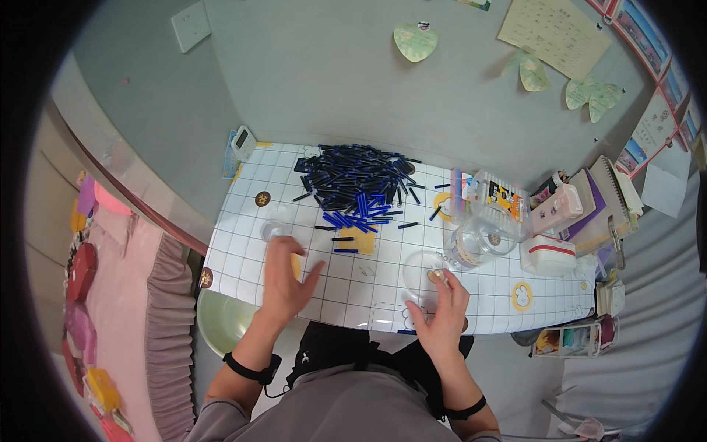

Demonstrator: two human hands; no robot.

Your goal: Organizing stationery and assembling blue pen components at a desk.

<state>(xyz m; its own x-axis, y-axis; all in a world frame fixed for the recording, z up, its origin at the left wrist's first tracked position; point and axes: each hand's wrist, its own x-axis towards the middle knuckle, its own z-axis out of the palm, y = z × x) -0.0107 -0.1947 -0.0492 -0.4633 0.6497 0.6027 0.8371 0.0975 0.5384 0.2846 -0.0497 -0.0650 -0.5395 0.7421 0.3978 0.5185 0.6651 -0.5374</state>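
Note:
A large heap of thin, short black and dark blue sticks (357,177) lies at the back middle of the table; their exact kind is unclear. Bright blue ones (353,221) gather along its front edge, by a yellow square (359,241). My left hand (287,280) hovers over the left front, thumb spread from the fingers. Just beyond its fingertips is a small clear round dish or lid (275,230). My right hand (443,309) is open too, fingertips at the rim of a flat clear disc (418,276). Beside it a clear plastic jar (471,247) appears to lie on its side.
Clear boxes (501,195), a white pouch with a red stripe (551,254) and books (600,195) crowd the table's right end. A white timer-like device (243,142) stands at the back left corner. Below the left edge is a pale green basin (221,320).

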